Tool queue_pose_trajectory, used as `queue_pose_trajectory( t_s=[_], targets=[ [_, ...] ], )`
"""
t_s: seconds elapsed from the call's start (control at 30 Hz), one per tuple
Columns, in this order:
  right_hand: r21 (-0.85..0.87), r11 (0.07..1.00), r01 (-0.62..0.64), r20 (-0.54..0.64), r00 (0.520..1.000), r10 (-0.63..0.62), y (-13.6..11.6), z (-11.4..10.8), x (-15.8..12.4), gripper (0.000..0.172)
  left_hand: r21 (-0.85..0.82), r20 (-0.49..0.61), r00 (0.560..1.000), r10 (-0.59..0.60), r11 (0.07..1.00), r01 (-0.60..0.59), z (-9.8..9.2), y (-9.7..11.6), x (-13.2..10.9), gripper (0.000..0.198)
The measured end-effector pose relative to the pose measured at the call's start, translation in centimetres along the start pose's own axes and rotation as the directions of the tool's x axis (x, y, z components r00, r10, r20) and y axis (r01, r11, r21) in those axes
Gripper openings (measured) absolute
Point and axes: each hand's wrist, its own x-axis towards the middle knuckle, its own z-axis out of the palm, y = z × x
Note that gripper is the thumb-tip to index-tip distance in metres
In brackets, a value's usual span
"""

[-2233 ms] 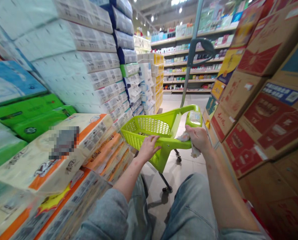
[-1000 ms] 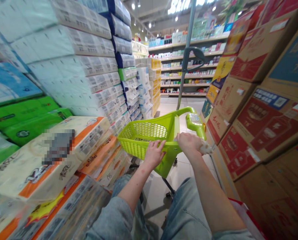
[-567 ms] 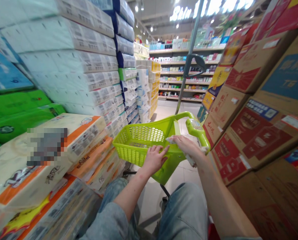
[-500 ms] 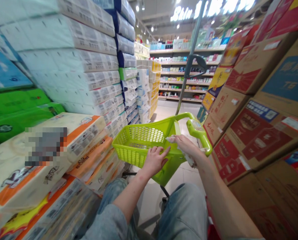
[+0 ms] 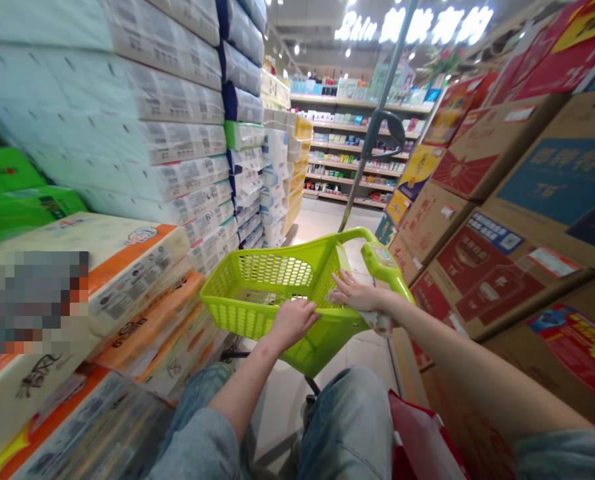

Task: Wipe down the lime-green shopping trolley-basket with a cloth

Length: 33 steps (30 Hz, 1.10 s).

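Note:
A lime-green plastic shopping cart point(image 5: 257, 317) with perforated basket walls stands in front of my knees. My left hand point(image 5: 293, 323) is closed over the near rim of its basket, fingers curled across the edge. At the handle end, my right hand point(image 5: 360, 294) presses a crumpled white cloth point(image 5: 380, 323) against the basket's end wall, its fingers stretched out over the inner side. Part of the cloth hangs out below the palm, and the rest is hidden under the hand. The bare green handle point(image 5: 384, 263) rises just beyond my right wrist.
Stacked tissue packs point(image 5: 142, 243) line the left side, close to the cart. Cardboard cartons point(image 5: 482, 263) are piled along the right. A grey pole point(image 5: 364, 150) slants up behind the cart. Stocked shelves point(image 5: 347, 137) stand at the back. A red bag point(image 5: 422, 437) is by my right knee.
My left hand has gone from lying over the near rim with fingers extended to gripping it. My right hand, with the cloth, has spread its fingers lower on the end wall. The view has shifted rightward.

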Motion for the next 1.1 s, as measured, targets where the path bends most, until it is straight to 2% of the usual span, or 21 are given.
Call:
queue_pose_trajectory(
  t_s=[0.17, 0.27, 0.4, 0.47, 0.6, 0.7, 0.8, 1.1],
  targets=[
    [-0.1, 0.995, -0.025, -0.111, 0.994, 0.014, 0.9, 0.1, 2.7, 0.062, -0.024, -0.02, 1.0, 0.001, 1.0, -0.002, -0.1, 0.5, -0.2, 0.028],
    [-0.19, 0.981, -0.04, -0.207, 0.978, 0.0, 0.8, -0.2, 3.4, 0.057, -0.015, -0.024, 1.0, 0.007, 1.0, -0.007, -0.2, 0.5, 0.0, 0.029],
    [-0.318, 0.945, -0.076, -0.417, 0.907, -0.067, -0.2, -1.1, 2.7, 0.052, -0.013, -0.018, 1.0, -0.003, 1.0, 0.002, -0.1, 0.5, 0.4, 0.029],
    [-0.308, 0.942, -0.13, -0.463, 0.886, -0.029, -0.8, -1.4, 2.1, 0.051, -0.015, -0.016, 1.0, -0.004, 1.0, 0.004, 0.0, 0.6, 0.5, 0.029],
    [-0.134, 0.968, -0.21, -0.362, 0.92, 0.15, -0.7, -1.4, 1.1, 0.041, -0.015, -0.024, 1.0, 0.003, 1.0, -0.003, 0.0, 0.6, 0.3, 0.028],
    [-0.03, 0.987, -0.159, -0.275, 0.95, 0.145, 0.4, -1.3, 1.0, 0.027, -0.019, -0.03, 1.0, 0.008, 1.0, -0.009, 0.0, 0.5, 0.1, 0.027],
    [0.031, 0.988, -0.154, -0.233, 0.96, 0.157, 1.4, -1.5, 1.6, 0.021, -0.022, -0.037, 0.999, 0.002, 1.0, -0.003, 0.0, 0.6, 0.1, 0.026],
    [-0.004, 0.961, -0.276, -0.281, 0.923, 0.264, 2.3, -2.4, 6.6, 0.032, -0.019, -0.035, 0.999, -0.005, 1.0, 0.004, 0.1, 0.6, 0.0, 0.026]
  ],
)
